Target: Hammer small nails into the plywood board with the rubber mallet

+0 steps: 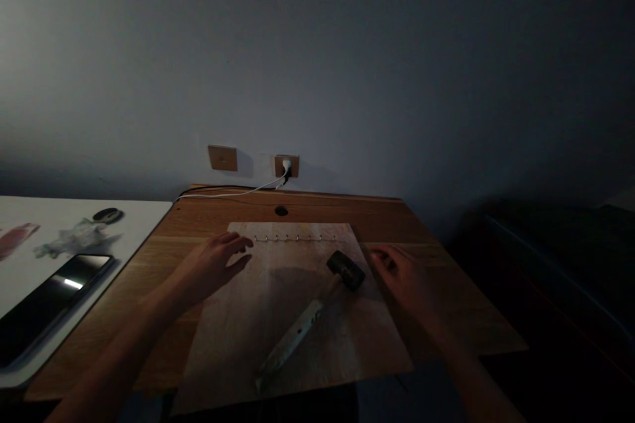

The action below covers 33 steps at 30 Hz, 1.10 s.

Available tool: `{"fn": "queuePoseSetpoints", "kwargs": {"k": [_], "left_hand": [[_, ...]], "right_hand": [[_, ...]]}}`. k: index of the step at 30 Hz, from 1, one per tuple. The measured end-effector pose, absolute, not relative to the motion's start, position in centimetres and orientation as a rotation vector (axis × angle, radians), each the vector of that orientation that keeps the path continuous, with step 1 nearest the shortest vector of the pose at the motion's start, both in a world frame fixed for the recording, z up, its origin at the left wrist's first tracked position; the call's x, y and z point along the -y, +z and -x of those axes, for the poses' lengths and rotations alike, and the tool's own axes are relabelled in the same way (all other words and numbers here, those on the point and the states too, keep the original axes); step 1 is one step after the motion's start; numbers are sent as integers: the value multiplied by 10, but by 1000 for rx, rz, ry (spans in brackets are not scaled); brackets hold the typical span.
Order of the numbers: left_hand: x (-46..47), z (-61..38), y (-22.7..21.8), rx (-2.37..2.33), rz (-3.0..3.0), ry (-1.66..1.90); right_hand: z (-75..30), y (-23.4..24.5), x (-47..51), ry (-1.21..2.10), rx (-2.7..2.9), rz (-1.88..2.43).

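Note:
A pale board [278, 284] lies flat on the wooden desk, its near edge reaching the desk's front. Along its far edge runs a row of several small shiny metal nails or pins [297, 238]. Across the board rests a rubber mallet [292, 340], black head [346, 270] at the right and worn light handle toward me. My left hand [223, 258] is at the board's left side, thumb and fingers apart, fingertips close to the leftmost pin. Beyond the right edge, near the mallet head, my right hand [401, 271] has loosely bent fingers with a gap and nothing visible in them.
On the white table [149, 211] at left are a large phone or tablet [54, 304], crumpled clear plastic [82, 236], a dark round object [108, 215] and a reddish item [17, 238]. Cables [228, 193] run from the wall socket [294, 166]. The right side is very dark.

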State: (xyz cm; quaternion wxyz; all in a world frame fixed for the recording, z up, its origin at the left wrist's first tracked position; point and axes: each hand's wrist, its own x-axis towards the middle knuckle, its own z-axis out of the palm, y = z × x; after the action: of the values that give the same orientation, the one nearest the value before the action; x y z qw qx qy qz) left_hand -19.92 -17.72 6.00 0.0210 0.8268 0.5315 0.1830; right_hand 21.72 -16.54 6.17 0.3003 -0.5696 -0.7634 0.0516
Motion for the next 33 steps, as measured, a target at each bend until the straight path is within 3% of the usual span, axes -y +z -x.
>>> {"fn": "queuePoseSetpoints", "kwargs": {"k": [8, 22, 33], "left_hand": [[88, 170, 102, -1606, -2514, -80], [78, 178, 84, -1449, -2563, -136], [81, 175, 79, -1460, -2617, -137]], "right_hand": [[-159, 81, 73, 164, 2406, 1540], [-138, 72, 63, 46, 2631, 1851], [-122, 74, 58, 294, 2636, 1660]]}}
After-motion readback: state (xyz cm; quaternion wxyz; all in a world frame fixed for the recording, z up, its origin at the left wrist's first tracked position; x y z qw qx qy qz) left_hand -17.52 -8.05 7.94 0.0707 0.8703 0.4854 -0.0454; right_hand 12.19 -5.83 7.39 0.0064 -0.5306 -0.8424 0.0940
